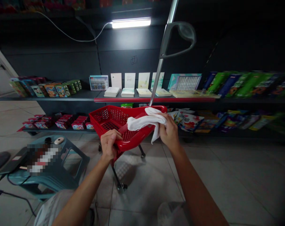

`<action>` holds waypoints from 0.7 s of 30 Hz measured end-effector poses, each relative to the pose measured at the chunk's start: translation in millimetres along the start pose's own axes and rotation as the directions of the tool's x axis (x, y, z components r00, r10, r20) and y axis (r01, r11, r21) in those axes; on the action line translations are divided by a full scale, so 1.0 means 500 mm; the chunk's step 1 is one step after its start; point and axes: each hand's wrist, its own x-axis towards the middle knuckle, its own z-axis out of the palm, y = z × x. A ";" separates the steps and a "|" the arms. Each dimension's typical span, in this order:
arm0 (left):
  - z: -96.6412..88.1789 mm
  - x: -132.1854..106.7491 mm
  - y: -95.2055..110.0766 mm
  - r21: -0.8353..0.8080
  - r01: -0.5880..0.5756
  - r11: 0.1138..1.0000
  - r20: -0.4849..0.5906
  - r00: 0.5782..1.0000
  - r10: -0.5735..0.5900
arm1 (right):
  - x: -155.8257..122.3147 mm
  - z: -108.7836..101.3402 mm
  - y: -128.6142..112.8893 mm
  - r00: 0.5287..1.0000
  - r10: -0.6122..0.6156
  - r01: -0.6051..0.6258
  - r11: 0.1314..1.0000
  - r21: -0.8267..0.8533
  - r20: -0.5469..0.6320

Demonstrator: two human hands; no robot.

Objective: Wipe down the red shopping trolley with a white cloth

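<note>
A red plastic shopping cart basket [104, 125] with perforated walls stands in front of me on dark legs with casters. My left hand [108, 145] is closed on the near left part of the basket, at its rim and the end of a red bar. In my right hand [169, 130] is a bunched white cloth [147, 121], which lies across the bar and right side of the basket, with one end hanging down. The cloth hides part of the bar and rim. Behind the basket rises a slanted metal pole [158, 72] with a grey loop-shaped handle [178, 39].
A dark shelf [69, 95] crosses ahead, bearing books [111, 91], small boxes [61, 90] and green packets [248, 83]. Lower, red boxes [63, 121] and snack bags [190, 121] sit. A blue-grey stool [74, 150] with items and a cable stands at left. A lit tube [131, 23] hangs above.
</note>
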 end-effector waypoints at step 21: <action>-0.182 0.030 -0.005 -0.161 0.040 0.986 0.170 0.985 -0.012 | -0.007 -0.027 0.055 0.886 0.408 -0.397 0.913 0.096 -0.218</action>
